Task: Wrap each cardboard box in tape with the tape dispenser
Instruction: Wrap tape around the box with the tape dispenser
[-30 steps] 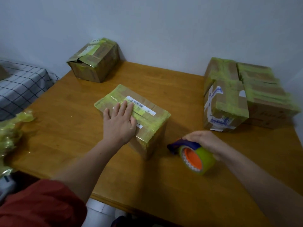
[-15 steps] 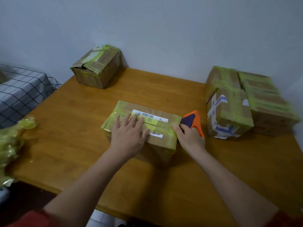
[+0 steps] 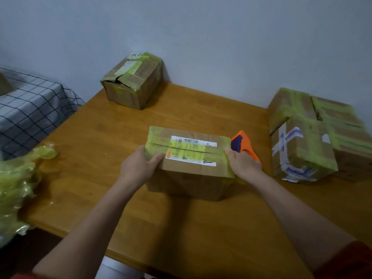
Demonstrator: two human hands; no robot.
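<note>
A crumpled heap of green tape (image 3: 17, 188) lies at the left edge of the worktop (image 3: 96, 152), well apart from the work. The left hand (image 3: 138, 168) clasps the top left edge of the middle box (image 3: 191, 174), thumb on the lid. This grip is one-sided, so a hard pull on the tape could, in my judgement, swing or slide the box. The right hand (image 3: 243, 165) has its grip closed round the tape dispenser (image 3: 244, 142) at the box's right end. Roll and blade are hidden, so the strip may crease or land skewed. The wrapped boxes (image 3: 302, 150) stand near, limiting the stroke.
</note>
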